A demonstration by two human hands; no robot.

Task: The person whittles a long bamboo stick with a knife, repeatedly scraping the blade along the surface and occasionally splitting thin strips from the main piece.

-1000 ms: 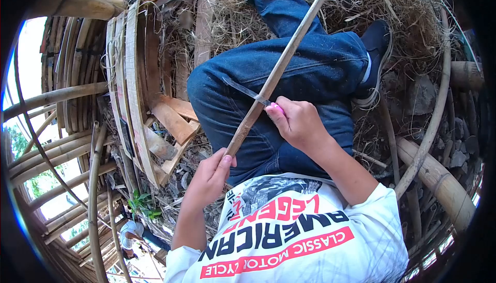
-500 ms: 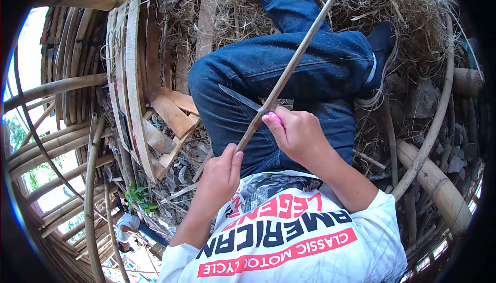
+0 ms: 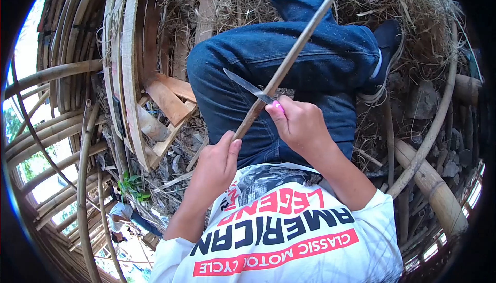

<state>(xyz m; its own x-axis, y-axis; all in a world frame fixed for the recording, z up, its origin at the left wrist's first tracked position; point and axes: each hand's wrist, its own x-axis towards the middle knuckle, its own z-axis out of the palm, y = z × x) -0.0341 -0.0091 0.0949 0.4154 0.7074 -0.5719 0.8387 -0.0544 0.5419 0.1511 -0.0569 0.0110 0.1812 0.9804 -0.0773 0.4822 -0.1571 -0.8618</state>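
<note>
A long, thin bamboo strip [image 3: 294,55] slants across my lap from the lower middle to the top edge. My left hand [image 3: 217,165] is closed round its lower end, thumb along the strip. In my right hand [image 3: 301,123] is a knife [image 3: 247,86] with a pink handle, mostly hidden by the fingers. The blade lies across the strip, touching it just above my right thumb, and its tip points up and left over my jeans [image 3: 217,76].
Wooden boards [image 3: 129,60] and short wood offcuts [image 3: 169,104] lie on the left. Dry shavings [image 3: 408,4] cover the ground ahead. Thick bamboo poles [image 3: 431,190] stand at the right, a bamboo lattice [image 3: 57,138] at the left. Another person [image 3: 122,216] is beyond, lower left.
The knife blade has turned slightly, its flat side showing more, and stays against the strip. Both hands keep their holds. The whole view has shifted a little.
</note>
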